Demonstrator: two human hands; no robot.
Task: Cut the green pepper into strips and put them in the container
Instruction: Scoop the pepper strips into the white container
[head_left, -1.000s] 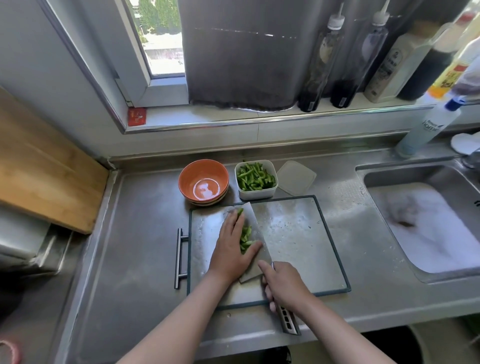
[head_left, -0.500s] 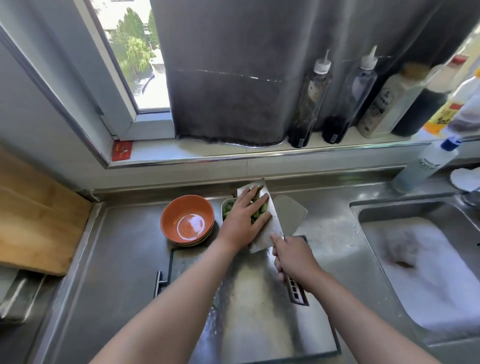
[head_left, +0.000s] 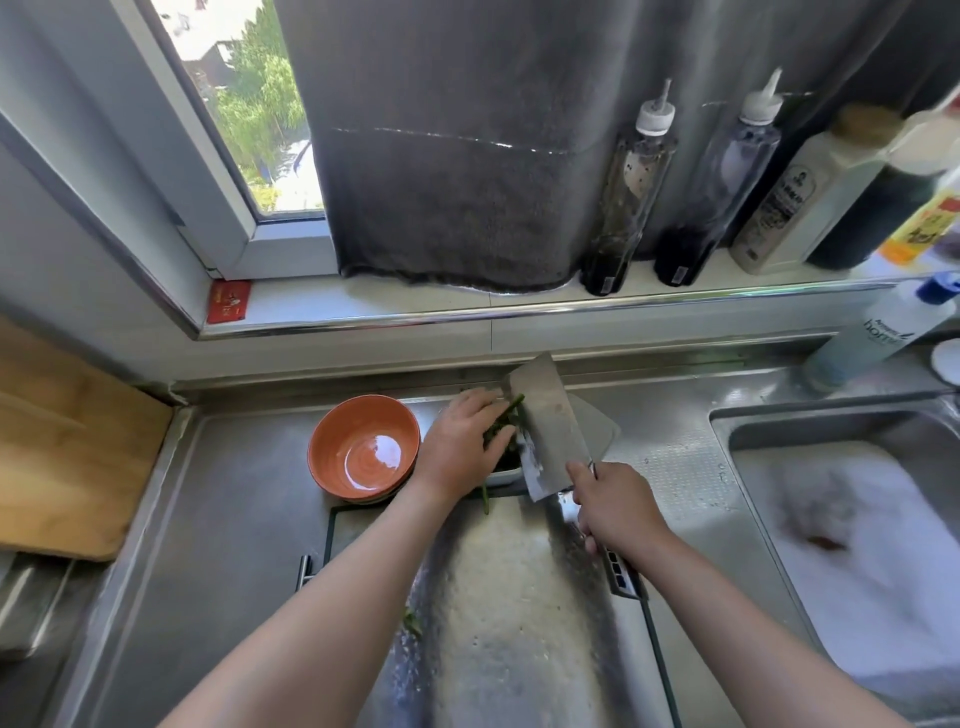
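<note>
My right hand (head_left: 615, 512) grips the handle of a cleaver (head_left: 548, 431), whose blade stands tilted up over the white container (head_left: 506, 475). My left hand (head_left: 460, 449) lies flat over the container with its fingers against green pepper strips (head_left: 504, 423) beside the blade. Most of the container is hidden under that hand and the blade. One green strip (head_left: 485, 499) hangs at the container's near edge. The steel cutting board (head_left: 519, 613) lies in front of me, with a small green scrap (head_left: 413, 621) near its left side.
An orange bowl (head_left: 363, 452) sits left of the container and a clear lid (head_left: 597, 428) right of it. The sink (head_left: 857, 545) on the right holds foamy water. Bottles (head_left: 631, 192) line the window ledge. A wooden board (head_left: 67, 457) leans at the left.
The cleaver blade has tipped from lying flat under the strips to steeply tilted. My left hand has slid the strips off it toward the container. The view has moved closer.
</note>
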